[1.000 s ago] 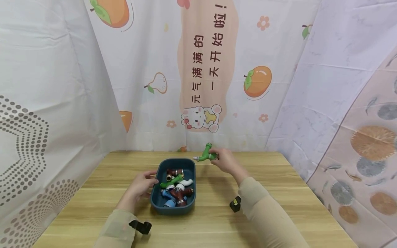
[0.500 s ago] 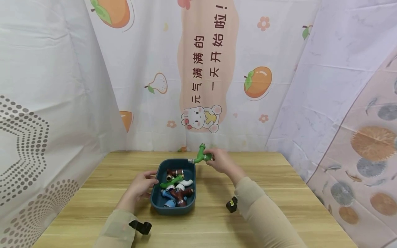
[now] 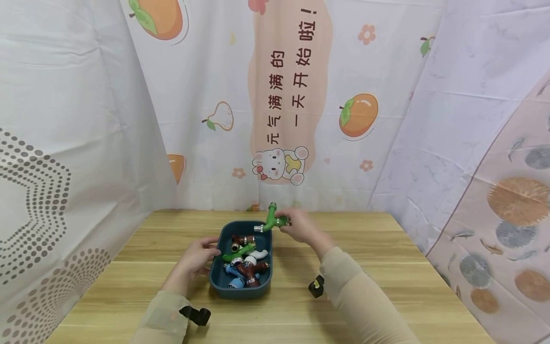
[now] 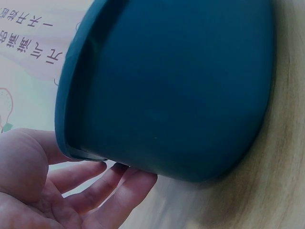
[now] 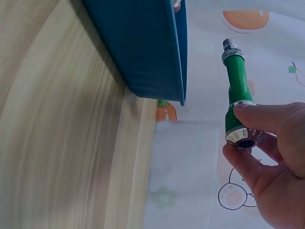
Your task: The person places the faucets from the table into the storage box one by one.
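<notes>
A dark blue plastic bin (image 3: 240, 293) stands on the table with several taps in it: brown taps (image 3: 248, 273), a green tap (image 3: 234, 254), a white tap (image 3: 258, 255) and a blue tap (image 3: 236, 283). My left hand (image 3: 197, 257) holds its left side, thumb at the rim and fingers against the outer wall in the left wrist view. My right hand (image 3: 301, 226) pinches a second green tap (image 3: 270, 221) between thumb and fingers. Raised above the bin's far right corner, this tap points its silvery end (image 5: 232, 47) left, over the opening.
The wooden table (image 3: 343, 286) reaches back to a printed curtain (image 3: 206, 157). More cloth hangs along the left and right sides. A black wrist camera (image 3: 316, 286) sticks out from the right sleeve, another black camera (image 3: 195, 315) from the left.
My right hand has carried the green tap left and slightly down, from beside the bin to over its far right rim. My left hand stays on the bin.
</notes>
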The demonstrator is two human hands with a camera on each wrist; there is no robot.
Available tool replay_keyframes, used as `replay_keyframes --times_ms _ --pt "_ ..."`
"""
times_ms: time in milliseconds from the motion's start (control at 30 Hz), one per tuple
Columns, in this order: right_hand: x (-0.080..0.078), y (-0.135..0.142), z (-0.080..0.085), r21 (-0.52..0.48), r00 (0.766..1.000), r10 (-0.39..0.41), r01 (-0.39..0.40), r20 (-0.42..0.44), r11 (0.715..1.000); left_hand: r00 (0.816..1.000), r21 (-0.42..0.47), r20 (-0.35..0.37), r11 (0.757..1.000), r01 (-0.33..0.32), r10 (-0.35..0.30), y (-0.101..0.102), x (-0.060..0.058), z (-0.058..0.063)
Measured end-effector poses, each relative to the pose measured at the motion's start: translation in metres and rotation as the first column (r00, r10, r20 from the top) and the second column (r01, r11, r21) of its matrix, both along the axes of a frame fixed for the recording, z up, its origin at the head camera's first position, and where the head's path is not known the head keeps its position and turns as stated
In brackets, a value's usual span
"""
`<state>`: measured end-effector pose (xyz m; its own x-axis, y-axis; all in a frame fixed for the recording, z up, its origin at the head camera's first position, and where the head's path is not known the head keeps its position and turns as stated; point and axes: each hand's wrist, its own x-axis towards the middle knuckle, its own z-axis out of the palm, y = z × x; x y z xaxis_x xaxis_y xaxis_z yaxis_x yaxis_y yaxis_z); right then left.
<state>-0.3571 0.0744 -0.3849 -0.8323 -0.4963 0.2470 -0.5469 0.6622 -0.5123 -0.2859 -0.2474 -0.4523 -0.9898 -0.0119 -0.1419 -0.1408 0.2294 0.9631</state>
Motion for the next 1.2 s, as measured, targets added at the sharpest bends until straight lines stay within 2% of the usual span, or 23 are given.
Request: replay_keyframes --times_ms 467,667,933,1200 --pt "0.007 -0.021 -0.005 0.027 0.999 0.022 -0.023 0.023 0.999 1.0 -0.004 -0.008 1.0 0.002 -0.002 0.0 0.0 -0.002" --pt "0.007 -0.029 -0.01 0.058 0.999 0.037 -0.036 -0.004 0.998 1.0 -0.002 -0.007 1.0 -0.001 0.001 0.001 -0.001 -0.002" --pt "0.01 -0.042 -0.014 0.109 0.999 0.032 -0.034 0.021 0.993 1.0 0.003 -0.008 1.0 0.0 0.0 0.0 -0.001 -0.002" --pt "0.016 -0.052 -0.013 0.079 0.997 0.047 -0.051 0.055 0.996 1.0 0.003 -0.013 1.0 0.001 -0.001 0.001 -0.001 0.0"
